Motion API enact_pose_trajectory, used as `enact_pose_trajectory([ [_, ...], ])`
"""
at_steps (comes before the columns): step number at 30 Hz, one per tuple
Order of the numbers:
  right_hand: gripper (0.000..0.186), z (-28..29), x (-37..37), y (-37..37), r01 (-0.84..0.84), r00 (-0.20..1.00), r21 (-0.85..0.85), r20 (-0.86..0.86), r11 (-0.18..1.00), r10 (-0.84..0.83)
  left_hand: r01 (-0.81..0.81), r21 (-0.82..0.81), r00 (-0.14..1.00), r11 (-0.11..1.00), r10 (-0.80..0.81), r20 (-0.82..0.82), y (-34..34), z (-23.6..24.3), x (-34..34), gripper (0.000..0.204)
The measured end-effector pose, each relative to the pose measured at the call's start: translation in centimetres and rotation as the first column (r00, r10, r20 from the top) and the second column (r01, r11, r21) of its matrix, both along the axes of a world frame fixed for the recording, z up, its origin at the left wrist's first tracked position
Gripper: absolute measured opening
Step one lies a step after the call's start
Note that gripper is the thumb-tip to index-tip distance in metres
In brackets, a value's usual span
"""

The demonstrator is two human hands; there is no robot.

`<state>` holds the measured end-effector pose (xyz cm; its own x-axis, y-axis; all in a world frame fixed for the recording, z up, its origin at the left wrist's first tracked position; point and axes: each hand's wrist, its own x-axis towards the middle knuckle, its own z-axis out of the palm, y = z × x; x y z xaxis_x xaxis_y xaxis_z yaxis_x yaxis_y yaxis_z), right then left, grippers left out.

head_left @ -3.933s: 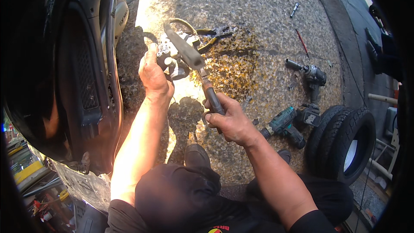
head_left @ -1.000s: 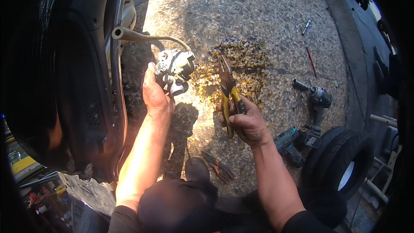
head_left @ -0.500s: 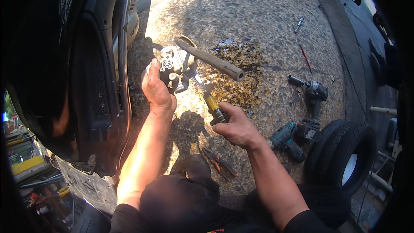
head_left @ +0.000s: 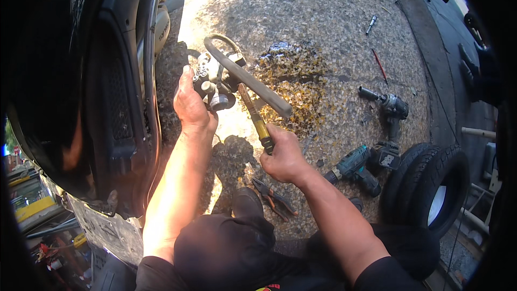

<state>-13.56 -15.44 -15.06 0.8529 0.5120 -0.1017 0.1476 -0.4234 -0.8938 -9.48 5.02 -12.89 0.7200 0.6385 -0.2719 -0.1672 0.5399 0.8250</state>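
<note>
My left hand (head_left: 191,102) grips a metal carburetor-like part (head_left: 211,75) with black and silver fittings. A thick grey rubber hose (head_left: 253,86) loops from its top and hangs across toward the right. My right hand (head_left: 280,153) is closed around yellow-handled pliers (head_left: 255,118), whose jaws reach up to the right side of that part, beside the hose; whether they grip anything there is unclear. Orange-handled pliers (head_left: 269,196) lie on the speckled ground (head_left: 344,21) near my shoe (head_left: 245,202).
A black scooter body (head_left: 86,102) stands at left above assorted tools. On the right lie an impact wrench (head_left: 393,108), a teal drill (head_left: 355,161), a red rod (head_left: 379,67), a silver socket piece (head_left: 370,25) and stacked tyres (head_left: 452,194). An oily patch (head_left: 299,64) stains the ground.
The yellow pliers were upright away from the part a second ago and now reach into it. The hose end has swung from upper left to lower right. Earlier, these pliers lay on the ground.
</note>
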Motion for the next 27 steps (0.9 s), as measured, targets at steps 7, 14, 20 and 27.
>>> enact_pose_trajectory([
  [7, 0.021, 0.8, 0.6, -0.1, -0.009, 0.989, -0.003, -0.149, 1.000, 0.009, -0.009, -0.007, 0.999, 1.000, 0.008, -0.036, -0.2, -0.4, -0.1, 0.023],
  [14, 0.021, 3.3, 0.8, -0.2, -0.013, 0.898, -0.012, -0.441, 1.000, 0.006, -0.113, 0.312, 0.992, 0.943, 0.122, -0.010, -1.7, -0.5, 0.0, 0.027],
  [20, 0.024, 0.5, 0.2, -0.6, 0.022, 0.997, -0.077, 0.070, 0.997, -0.017, 0.145, -0.181, 0.983, 0.973, -0.163, -0.087, -0.1, -0.5, 0.1, 0.028],
  [27, 0.025, 0.7, 0.1, -0.9, -0.023, 0.997, -0.097, -0.070, 0.995, 0.016, 0.036, 0.011, 0.990, 0.999, -0.035, -0.134, -0.4, -1.9, 0.2, 0.035],
])
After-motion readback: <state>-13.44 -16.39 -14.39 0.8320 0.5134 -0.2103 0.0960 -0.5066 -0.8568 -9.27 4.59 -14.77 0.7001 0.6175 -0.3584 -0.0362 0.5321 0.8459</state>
